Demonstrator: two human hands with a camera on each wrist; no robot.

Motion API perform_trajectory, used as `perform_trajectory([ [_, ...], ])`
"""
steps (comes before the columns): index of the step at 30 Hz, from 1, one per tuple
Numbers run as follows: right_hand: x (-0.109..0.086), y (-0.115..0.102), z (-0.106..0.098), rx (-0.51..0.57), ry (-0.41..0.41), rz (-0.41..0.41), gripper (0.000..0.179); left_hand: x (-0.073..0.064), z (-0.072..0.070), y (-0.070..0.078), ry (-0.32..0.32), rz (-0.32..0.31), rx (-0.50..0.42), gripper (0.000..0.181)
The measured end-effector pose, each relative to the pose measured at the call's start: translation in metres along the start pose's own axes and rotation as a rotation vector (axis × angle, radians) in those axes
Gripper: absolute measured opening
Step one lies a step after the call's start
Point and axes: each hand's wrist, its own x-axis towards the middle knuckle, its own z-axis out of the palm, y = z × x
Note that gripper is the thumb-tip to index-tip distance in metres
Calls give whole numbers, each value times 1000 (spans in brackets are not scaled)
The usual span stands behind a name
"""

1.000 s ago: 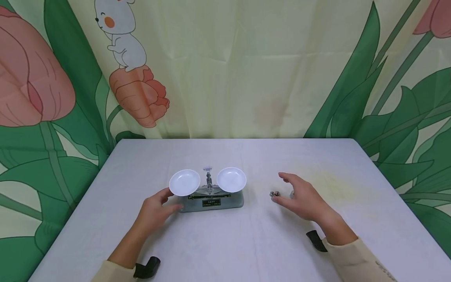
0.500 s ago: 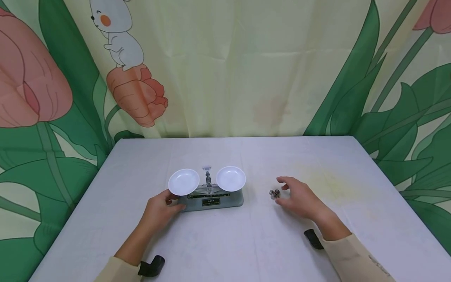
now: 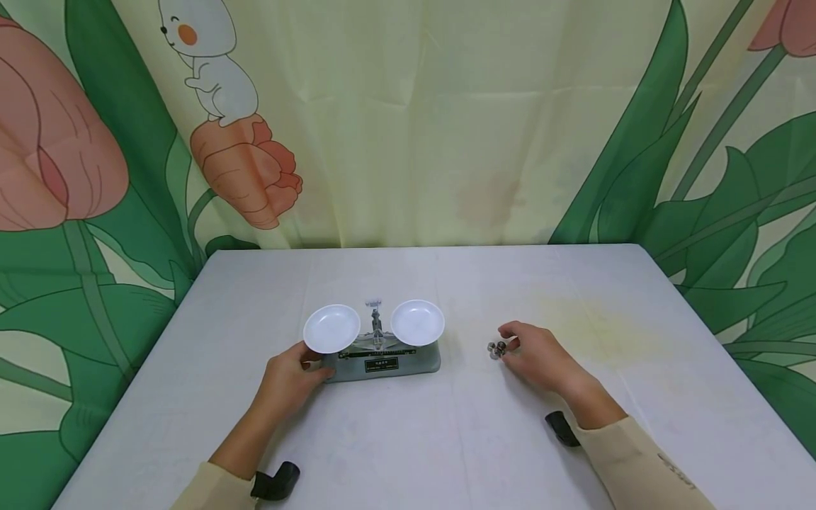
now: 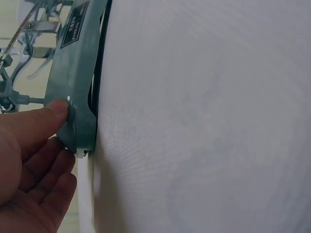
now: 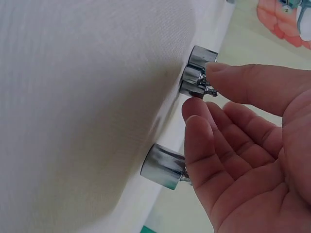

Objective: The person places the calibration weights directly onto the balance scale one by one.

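Note:
A balance scale (image 3: 385, 365) with a grey-green base and two white pans stands left of the table's middle. My left hand (image 3: 290, 382) grips the left end of its base. In the left wrist view the thumb (image 4: 56, 112) presses on the base's corner, with the fingers curled below. Several small shiny metal weights (image 3: 496, 350) stand close together right of the scale. At them is my right hand (image 3: 538, 358), thumb and index finger apart on either side of the weights' knobs (image 5: 209, 88). A larger weight (image 5: 163, 166) stands beside the index finger in the right wrist view.
The table (image 3: 408, 446) has a white cloth, with a patterned curtain (image 3: 408, 127) behind its far edge. A white pan (image 3: 332, 329) overhangs the left hand's fingertips. The other pan (image 3: 417, 322) is on the side of the weights. Black wrist mounts (image 3: 275, 482) stick out near both sleeves.
My right hand's thumb and index finger have drawn closer together around the small weights. The left hand has shifted slightly right along the base's end; the scale stays in place.

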Motion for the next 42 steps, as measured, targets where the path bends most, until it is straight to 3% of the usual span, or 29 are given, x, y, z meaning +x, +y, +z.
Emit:
perform_trajectory([
  [7,2,-1,2,-24,5,4,32,0,-1,0,-13,-7,2,45],
  [17,6,4,3,-87,80,-88,24,1,-1,0,-13,-9,4,44],
  [30,7,-1,3,-146,67,-59,16,0,-2,0,-24,-18,9,44],
  [42,8,-1,2,-263,146,-84,17,0,-2,1,-23,-23,10,46],
])
